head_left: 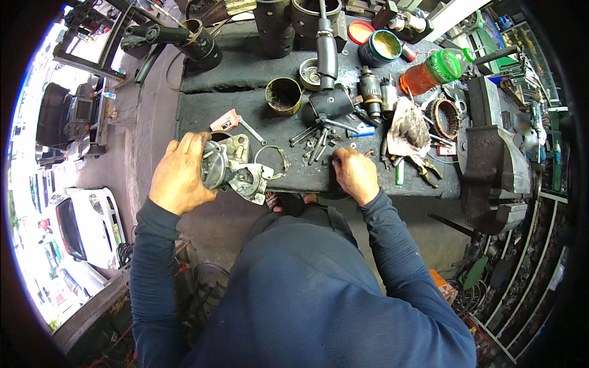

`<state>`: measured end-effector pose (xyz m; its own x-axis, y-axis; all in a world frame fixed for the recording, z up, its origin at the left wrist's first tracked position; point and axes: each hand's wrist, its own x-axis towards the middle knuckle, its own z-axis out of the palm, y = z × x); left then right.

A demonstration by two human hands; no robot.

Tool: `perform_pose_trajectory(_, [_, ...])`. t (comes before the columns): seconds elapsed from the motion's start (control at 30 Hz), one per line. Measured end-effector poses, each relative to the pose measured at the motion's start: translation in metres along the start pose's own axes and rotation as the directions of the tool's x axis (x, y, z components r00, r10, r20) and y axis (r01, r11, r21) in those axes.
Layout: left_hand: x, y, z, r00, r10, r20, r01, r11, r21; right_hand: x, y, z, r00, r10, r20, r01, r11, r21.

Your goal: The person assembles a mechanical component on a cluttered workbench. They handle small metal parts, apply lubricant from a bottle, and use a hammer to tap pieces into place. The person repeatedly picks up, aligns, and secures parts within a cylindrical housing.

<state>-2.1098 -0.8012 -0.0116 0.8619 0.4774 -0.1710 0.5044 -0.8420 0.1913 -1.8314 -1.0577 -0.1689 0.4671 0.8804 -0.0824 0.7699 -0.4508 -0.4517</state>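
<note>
My left hand [181,175] grips a silvery cast-metal housing [240,158] at the front left edge of the bench, fingers over its top and thumb on the near side. Closed fingers on my right hand [356,176] rest at the bench's front edge; what they hold, if anything, is hidden. Beyond the housing lie a small red-and-white box [226,121] and a wrench [251,131]. Beside it is a thin wire loop [279,152]. Several bolts and metal pieces [319,142] lie just past my right hand. To its right are green-handled tool [399,172] and pliers [426,172].
An open tin can [283,97], a motor armature [370,91], a dirty rag [409,127] and a copper-wound ring [446,118] occupy the bench [236,76]. A bottle of reddish liquid [423,73] lies near a blue tub [380,48]. A heavy vise [496,165] stands at right.
</note>
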Motion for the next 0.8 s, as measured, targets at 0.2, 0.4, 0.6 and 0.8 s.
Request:
perform_pose_trajectory(0.2, [-0.002, -0.004, 0.004, 0.999, 0.033, -0.023, -0.033, 0.999, 0.018, 0.015, -0.013, 0.005, 0.991, -0.128, -0.039, 0.128, 0.992, -0.011])
perform_pose_trajectory(0.4, [-0.003, 0.004, 0.001, 1.000, -0.030, 0.003, 0.030, 0.999, 0.022, 0.024, -0.025, 0.025, 0.981, -0.196, -0.007, 0.195, 0.980, -0.031])
perform_pose_trajectory(0.6, [-0.001, -0.003, 0.009, 1.000, -0.004, -0.018, 0.005, 0.999, 0.049, 0.037, -0.024, 0.045, 0.943, -0.330, -0.045, 0.312, 0.923, -0.223])
perform_pose_trajectory(0.8, [-0.004, -0.008, 0.013, 0.999, 0.009, -0.050, -0.007, 0.999, 0.053, 0.048, -0.032, 0.037, 0.897, -0.441, 0.030, 0.429, 0.853, -0.297])
